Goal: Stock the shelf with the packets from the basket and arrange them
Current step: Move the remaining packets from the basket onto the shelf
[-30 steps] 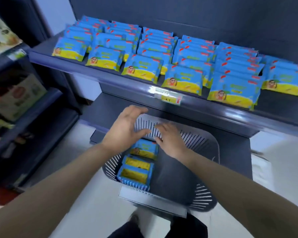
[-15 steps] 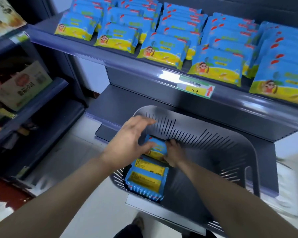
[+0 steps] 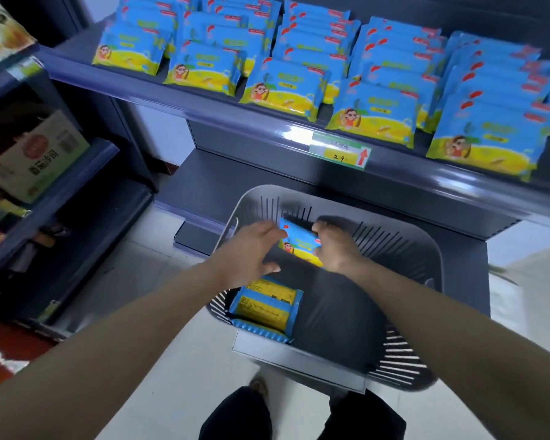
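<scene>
A grey slotted basket (image 3: 404, 246) sits below the shelf. Over its far half a blue and yellow packet (image 3: 299, 241) is lifted and tilted, face up. My right hand (image 3: 334, 244) grips its right edge. My left hand (image 3: 246, 254) is at its left side with fingers spread, touching or nearly touching it. Two more packets (image 3: 264, 308) lie back side up in the basket's near left corner. The dark shelf (image 3: 267, 122) above holds several rows of the same packets (image 3: 283, 87), overlapping front to back.
A green and yellow price tag (image 3: 340, 152) is clipped to the shelf's front rail. To the left stands another rack with a cardboard box (image 3: 35, 154) and other goods. A lower dark shelf (image 3: 210, 182) lies behind the basket. My legs (image 3: 299, 414) stand on the pale floor.
Both hands reached into the basket and closed around the top packet. It has since risen off the other packets and tilted up. The camera moved closer to the shelf.
</scene>
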